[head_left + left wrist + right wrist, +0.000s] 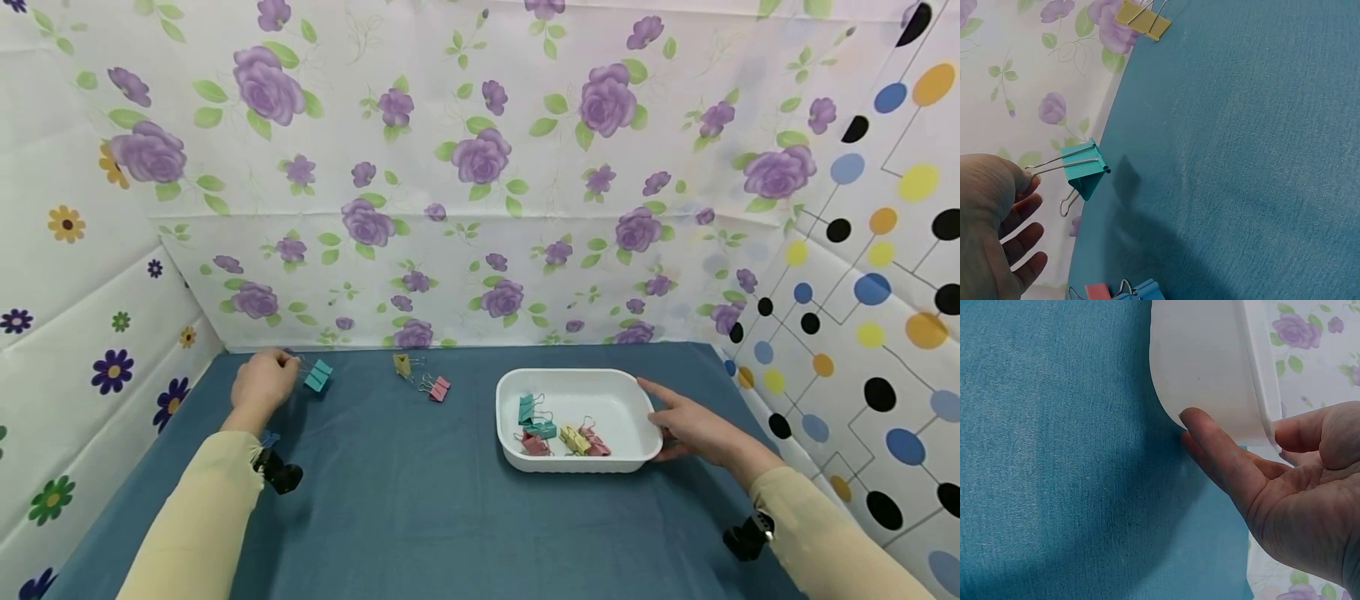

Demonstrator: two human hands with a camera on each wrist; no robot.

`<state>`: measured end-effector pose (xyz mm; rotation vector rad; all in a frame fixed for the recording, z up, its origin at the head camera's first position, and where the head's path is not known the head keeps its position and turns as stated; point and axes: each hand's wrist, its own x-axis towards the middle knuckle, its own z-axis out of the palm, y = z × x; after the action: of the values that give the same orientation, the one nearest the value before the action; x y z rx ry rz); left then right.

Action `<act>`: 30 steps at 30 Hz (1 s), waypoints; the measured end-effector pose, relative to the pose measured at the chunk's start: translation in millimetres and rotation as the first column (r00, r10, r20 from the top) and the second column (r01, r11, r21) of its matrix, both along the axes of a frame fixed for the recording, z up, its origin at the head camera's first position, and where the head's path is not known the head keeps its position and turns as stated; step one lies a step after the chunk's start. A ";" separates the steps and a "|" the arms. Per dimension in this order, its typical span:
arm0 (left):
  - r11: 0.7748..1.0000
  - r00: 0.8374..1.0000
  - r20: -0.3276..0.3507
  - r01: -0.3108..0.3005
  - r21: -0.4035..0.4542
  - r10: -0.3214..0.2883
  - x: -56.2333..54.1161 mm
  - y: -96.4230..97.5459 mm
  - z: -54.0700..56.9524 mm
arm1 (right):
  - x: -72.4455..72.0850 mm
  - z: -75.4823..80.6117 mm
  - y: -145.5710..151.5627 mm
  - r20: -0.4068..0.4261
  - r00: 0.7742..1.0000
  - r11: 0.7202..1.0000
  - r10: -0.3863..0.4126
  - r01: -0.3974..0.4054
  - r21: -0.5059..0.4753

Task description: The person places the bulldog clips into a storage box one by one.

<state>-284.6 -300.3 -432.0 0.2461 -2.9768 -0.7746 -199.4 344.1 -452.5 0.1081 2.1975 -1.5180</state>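
- Five binder clips (542,429) lie in the white tray (577,465) in the head view: two teal, two pink and one yellow, gathered toward its near and left sides.
- Head view: the tray sits toward the far right corner of the worktop (420,517), the right grip (697,429) holding its right end.
- Head view: near the far left corner, the left grip (264,383) pinches a large teal clip (318,376); a loose yellow clip (402,365) and a loose pink clip (438,388) lie near the far edge.
- Left wrist view: thumb and finger pinch the teal clip's wire handle; a blue clip (1146,290) touches or nearly touches a red-pink clip (1098,292).
- Right wrist view: fingers clasp the tray's rim and lower edge.
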 end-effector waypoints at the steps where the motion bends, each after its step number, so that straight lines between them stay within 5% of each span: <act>1: 1.000 1.000 -0.007 0.003 0.000 -0.003 0.5 -0.1 0.6 | 0.1 -0.1 0.0 0.000 1.000 1.000 0.001 -0.001 0.000; 30: 0.999 0.989 -0.147 0.021 -0.025 -0.025 10.3 0.1 18.9 | 0.8 0.9 -0.9 -0.003 1.000 1.000 0.004 -0.004 0.009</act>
<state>-274.3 -300.2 -413.1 0.1467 -2.8527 -0.7256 -198.6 343.2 -451.6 0.1038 2.2052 -1.5075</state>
